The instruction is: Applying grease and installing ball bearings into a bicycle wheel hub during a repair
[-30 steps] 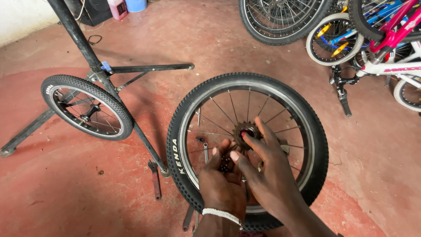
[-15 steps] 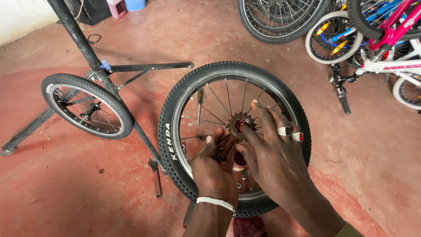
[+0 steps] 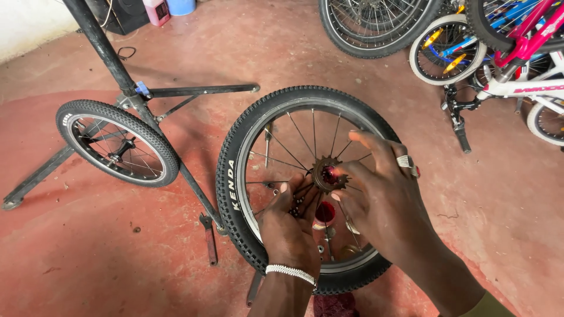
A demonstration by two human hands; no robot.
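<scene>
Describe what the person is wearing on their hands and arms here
Both hands are bare, no gloves. The left hand has a white beaded bracelet around the wrist. The right hand wears a silver ring on one finger, and an olive-green sleeve edge shows at the forearm's end.

Wheel (image 3: 305, 182) rim's near arc behind both hands, bicycles (image 3: 505, 47) cut off top right, stand (image 3: 100, 47) cropped above.

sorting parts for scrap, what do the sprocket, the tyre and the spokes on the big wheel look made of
Sprocket: likely steel, dull brown, looks rusty or greasy. Tyre: black rubber, matte, knobbly tread. Spokes: thin metal wire, grey with a slight shine.
</scene>
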